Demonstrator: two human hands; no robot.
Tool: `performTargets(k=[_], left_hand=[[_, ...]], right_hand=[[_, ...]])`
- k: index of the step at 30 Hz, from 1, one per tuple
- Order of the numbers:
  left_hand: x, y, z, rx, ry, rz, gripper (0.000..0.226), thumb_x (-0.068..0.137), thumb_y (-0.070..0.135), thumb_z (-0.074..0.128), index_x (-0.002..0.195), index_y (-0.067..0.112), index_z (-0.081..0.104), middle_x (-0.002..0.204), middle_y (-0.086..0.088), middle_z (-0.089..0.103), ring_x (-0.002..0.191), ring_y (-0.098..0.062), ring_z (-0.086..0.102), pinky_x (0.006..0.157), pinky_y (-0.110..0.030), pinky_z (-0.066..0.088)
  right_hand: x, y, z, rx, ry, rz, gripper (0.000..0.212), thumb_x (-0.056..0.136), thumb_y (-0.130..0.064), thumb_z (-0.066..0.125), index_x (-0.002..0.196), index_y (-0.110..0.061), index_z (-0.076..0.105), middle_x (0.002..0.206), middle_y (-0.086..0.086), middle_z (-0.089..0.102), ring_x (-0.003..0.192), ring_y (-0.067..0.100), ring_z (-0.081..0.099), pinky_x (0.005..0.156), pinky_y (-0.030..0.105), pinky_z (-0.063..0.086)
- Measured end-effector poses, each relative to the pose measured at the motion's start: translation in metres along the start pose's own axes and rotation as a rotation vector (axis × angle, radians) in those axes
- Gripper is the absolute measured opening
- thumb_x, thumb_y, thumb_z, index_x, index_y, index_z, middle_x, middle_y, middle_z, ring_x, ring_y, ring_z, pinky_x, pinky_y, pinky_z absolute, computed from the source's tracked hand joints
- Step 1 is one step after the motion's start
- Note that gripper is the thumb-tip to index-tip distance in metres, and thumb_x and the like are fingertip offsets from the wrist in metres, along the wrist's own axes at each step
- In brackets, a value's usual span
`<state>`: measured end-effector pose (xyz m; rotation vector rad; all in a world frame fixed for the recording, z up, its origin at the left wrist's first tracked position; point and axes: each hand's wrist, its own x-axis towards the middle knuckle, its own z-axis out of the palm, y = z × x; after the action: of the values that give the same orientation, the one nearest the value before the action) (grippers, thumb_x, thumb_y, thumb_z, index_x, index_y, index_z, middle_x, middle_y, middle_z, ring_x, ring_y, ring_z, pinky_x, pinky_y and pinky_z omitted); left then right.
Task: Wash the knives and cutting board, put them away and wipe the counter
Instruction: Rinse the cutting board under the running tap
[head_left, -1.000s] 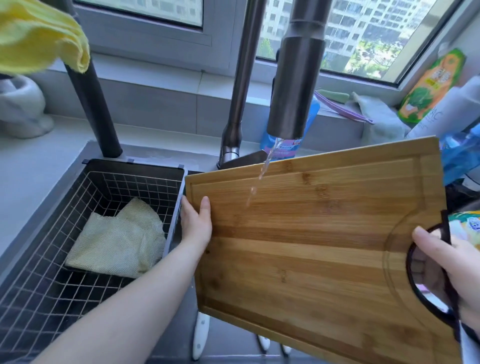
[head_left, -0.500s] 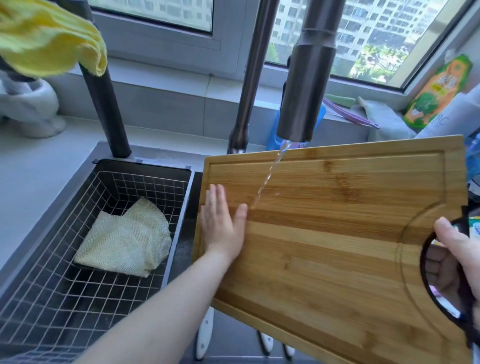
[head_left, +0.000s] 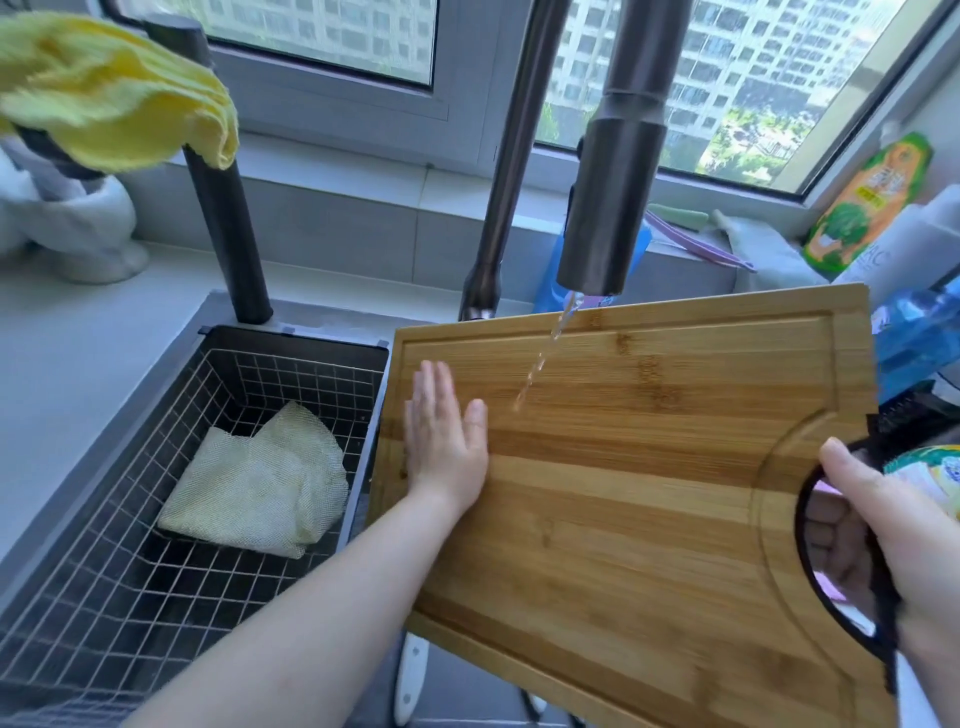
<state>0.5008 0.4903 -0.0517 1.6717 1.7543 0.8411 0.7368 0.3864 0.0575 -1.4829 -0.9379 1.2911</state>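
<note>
Head view: rectangular bamboo cutting board (head_left: 649, 493) runs left-right between hands, left hand (head_left: 447, 441) flat-fingered on it nearest the thin water stream (head_left: 540, 364), right hand (head_left: 893, 530) curled, gripping its right end.

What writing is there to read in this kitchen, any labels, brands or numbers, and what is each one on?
"AC": faint grey letters on the white bottle, uncertain; the rest is hidden.
On the orange and green pouch: characters on a yellow panel, too blurred to read.
On the blue bottle behind the faucet: label too blurred.
On the printed packet beside the right hand: too blurred.
On the cutting board: no writing.
</note>
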Motion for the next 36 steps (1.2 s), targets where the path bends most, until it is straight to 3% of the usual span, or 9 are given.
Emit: performTargets(k=[5,10,13,16,22,25,28,33,36], left_hand=[[-0.009,0.030,0.006,-0.036,-0.006,0.325,0.069,0.083,0.043,0.010,0.145,0.018,-0.007,0.138,0.020,-0.021,0.129,0.004,-0.022,0.108,-0.019,-0.016],[0.008,-0.010,0.001,-0.112,0.063,-0.118,0.057,0.098,0.035,0.020,0.146,0.011,-0.002,0.156,-0.004,-0.009,0.143,-0.013,-0.009,0.115,-0.027,-0.006],[-0.017,0.006,0.010,-0.139,0.022,-0.011,0.060,0.097,0.039,0.017,0.145,0.013,-0.007,0.153,0.000,-0.018,0.139,-0.007,-0.018,0.111,-0.023,-0.012],[-0.038,0.029,0.021,-0.147,-0.022,0.249,0.069,0.084,0.045,0.013,0.145,0.019,-0.005,0.141,0.019,-0.018,0.129,0.004,-0.021,0.108,-0.020,-0.016],[-0.012,-0.006,0.013,-0.110,0.002,-0.183,0.059,0.098,0.039,0.022,0.147,0.013,0.000,0.156,-0.003,-0.010,0.143,-0.015,-0.008,0.114,-0.028,-0.004],[-0.038,0.018,0.018,-0.195,-0.049,0.075,0.063,0.095,0.048,0.020,0.145,0.021,-0.007,0.153,0.007,-0.016,0.138,-0.004,-0.017,0.111,-0.022,-0.012],[-0.044,0.031,0.021,-0.162,-0.061,0.343,0.075,0.074,0.065,0.009,0.137,0.031,-0.012,0.139,0.022,-0.020,0.129,0.007,-0.019,0.103,-0.009,-0.020],[-0.018,0.006,0.016,-0.174,-0.046,-0.110,0.064,0.096,0.047,0.022,0.146,0.017,-0.003,0.156,-0.001,-0.011,0.143,-0.014,-0.009,0.115,-0.032,-0.004],[-0.041,0.026,0.023,-0.219,-0.095,0.148,0.073,0.086,0.066,0.008,0.141,0.025,-0.015,0.149,0.011,-0.023,0.133,0.001,-0.023,0.108,-0.020,-0.018]], right_hand=[[-0.006,-0.006,0.007,-0.017,0.041,0.029,0.087,0.019,-0.063,0.085,0.085,-0.012,0.060,0.073,0.023,0.051,0.049,0.022,0.059,0.046,0.021,0.051],[-0.013,-0.025,0.008,-0.010,0.082,0.026,0.052,0.043,-0.046,0.077,0.071,-0.016,0.046,0.032,-0.002,0.034,0.027,0.002,0.039,0.029,0.013,0.035],[-0.017,-0.028,0.014,-0.051,0.117,-0.014,0.052,0.034,-0.056,0.085,0.048,-0.024,0.047,0.031,-0.006,0.027,0.025,0.000,0.031,0.029,0.009,0.030],[-0.017,-0.029,0.015,-0.008,0.046,-0.031,0.037,0.089,-0.018,0.055,0.058,-0.017,0.035,0.032,-0.008,0.028,0.025,0.000,0.033,0.028,0.009,0.029],[-0.021,-0.036,0.029,-0.047,0.017,-0.062,0.033,0.077,-0.017,0.064,0.056,-0.016,0.038,0.033,-0.002,0.033,0.026,0.006,0.040,0.029,0.012,0.032],[-0.017,-0.037,0.033,-0.075,0.010,-0.058,0.037,0.090,-0.004,0.045,0.056,-0.016,0.036,0.031,-0.005,0.031,0.025,0.001,0.036,0.029,0.009,0.030],[-0.014,-0.036,0.037,-0.108,0.010,-0.057,0.043,0.087,-0.006,0.052,0.045,-0.015,0.043,0.034,-0.004,0.034,0.028,0.002,0.038,0.031,0.011,0.033],[-0.016,-0.036,0.044,-0.188,0.014,-0.070,0.049,0.081,-0.008,0.058,0.033,-0.012,0.052,0.033,-0.003,0.038,0.029,0.002,0.041,0.032,0.013,0.036],[-0.014,-0.037,0.043,-0.172,0.037,-0.055,0.043,0.087,-0.006,0.051,0.047,-0.016,0.041,0.033,-0.004,0.033,0.027,0.003,0.036,0.029,0.013,0.033]])
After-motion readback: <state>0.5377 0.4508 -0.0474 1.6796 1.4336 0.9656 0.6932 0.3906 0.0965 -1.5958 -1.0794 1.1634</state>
